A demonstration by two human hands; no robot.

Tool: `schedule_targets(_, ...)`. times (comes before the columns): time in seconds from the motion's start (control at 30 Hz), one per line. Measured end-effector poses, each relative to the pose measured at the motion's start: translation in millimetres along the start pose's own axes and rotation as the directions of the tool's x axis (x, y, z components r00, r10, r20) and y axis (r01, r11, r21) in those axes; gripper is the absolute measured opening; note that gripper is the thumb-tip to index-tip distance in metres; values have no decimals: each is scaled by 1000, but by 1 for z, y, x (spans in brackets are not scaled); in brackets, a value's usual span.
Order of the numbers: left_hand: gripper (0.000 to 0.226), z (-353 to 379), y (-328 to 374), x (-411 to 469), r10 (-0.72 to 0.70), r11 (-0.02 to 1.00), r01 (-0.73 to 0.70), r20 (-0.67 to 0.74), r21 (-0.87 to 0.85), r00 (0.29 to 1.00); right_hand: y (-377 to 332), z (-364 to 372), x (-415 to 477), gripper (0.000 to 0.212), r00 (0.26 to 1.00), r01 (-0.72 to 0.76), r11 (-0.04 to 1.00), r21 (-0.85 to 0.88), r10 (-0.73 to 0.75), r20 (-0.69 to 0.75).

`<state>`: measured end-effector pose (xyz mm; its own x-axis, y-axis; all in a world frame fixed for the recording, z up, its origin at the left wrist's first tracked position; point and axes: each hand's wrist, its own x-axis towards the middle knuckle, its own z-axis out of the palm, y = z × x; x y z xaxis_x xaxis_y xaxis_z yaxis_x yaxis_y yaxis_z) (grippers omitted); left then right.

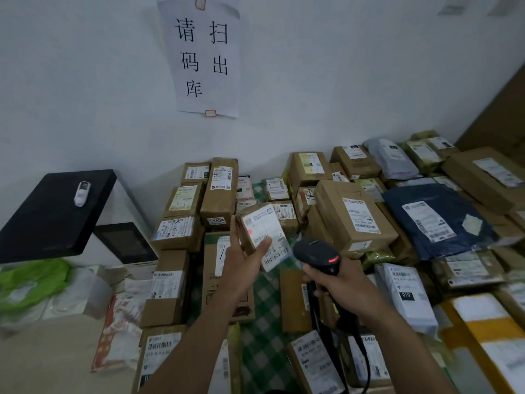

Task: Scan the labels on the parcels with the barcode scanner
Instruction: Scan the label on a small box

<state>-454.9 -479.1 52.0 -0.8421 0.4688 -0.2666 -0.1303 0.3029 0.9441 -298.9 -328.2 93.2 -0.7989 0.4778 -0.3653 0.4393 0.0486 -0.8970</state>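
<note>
My left hand (243,258) holds a small brown parcel (247,231) up over the pile, thumb across its white label (265,233), which faces me. A red dot of light lies on the label's left edge. My right hand (338,282) grips the handle of a black barcode scanner (318,253) just right of the parcel; its head is lit red and points toward the label. The scanner's black cable (366,362) hangs down toward me. Several labelled cardboard parcels and mailer bags cover the table all around.
A checked green tablecloth (264,322) shows between the parcels. A dark blue mailer bag (437,220) lies at the right. At the left stand a black-topped white device (54,211) with a small white object on it, and green plastic bags (31,282). A paper sign (204,55) hangs on the wall.
</note>
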Motion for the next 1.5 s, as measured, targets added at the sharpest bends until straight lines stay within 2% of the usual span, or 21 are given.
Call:
schedule_targets(0.17, 98, 4, 1, 14, -2, 999, 2, -10, 36, 1000, 2, 3, -12, 16, 999, -19, 996, -91, 23, 38)
schedule_targets(0.43, 98, 12, -9, 33, -35, 999, 35, -10, 13, 999, -1, 5, -17, 10, 997, -18, 992, -123, 28, 77)
schedule_targets(0.6, 100, 13, -22, 45, -44, 998, 46, -43, 30, 998, -4, 7, -18, 29, 995, -17, 991, -135, 29, 93)
schedule_targets(0.77, 106, 12, -37, 63, -35, 998, 38, -61, 48, 997, -5, 6, -17, 35, 995, -11, 989, -145, 26, 101)
schedule_targets(1.0, 100, 9, -25, 49, -46, 998, 47, -34, 29, 998, -7, 5, -12, 37, 992, -24, 985, -173, 44, 116)
schedule_targets(1.1, 95, 9, -22, 46, -41, 999, 42, -19, 24, 999, -7, 5, -10, 34, 994, -19, 987, -157, 37, 107)
schedule_targets(1.23, 89, 7, -25, 36, -47, 998, 47, 8, 31, 999, -6, 4, -9, 20, 997, -7, 992, -127, 16, 72)
schedule_targets(1.37, 55, -3, -36, 19, -113, 992, 114, -34, 44, 993, -2, 5, -4, 20, 997, -24, 993, -117, 32, 70)
schedule_targets(1.43, 44, -16, -46, 19, -149, 989, 150, -69, 13, 986, 0, 9, 2, 25, 996, -37, 992, -119, 46, 71)
schedule_targets(1.5, 35, -35, -49, 23, -185, 979, 192, -99, 68, 978, 2, 16, 8, 27, 996, -41, 991, -129, 50, 68)
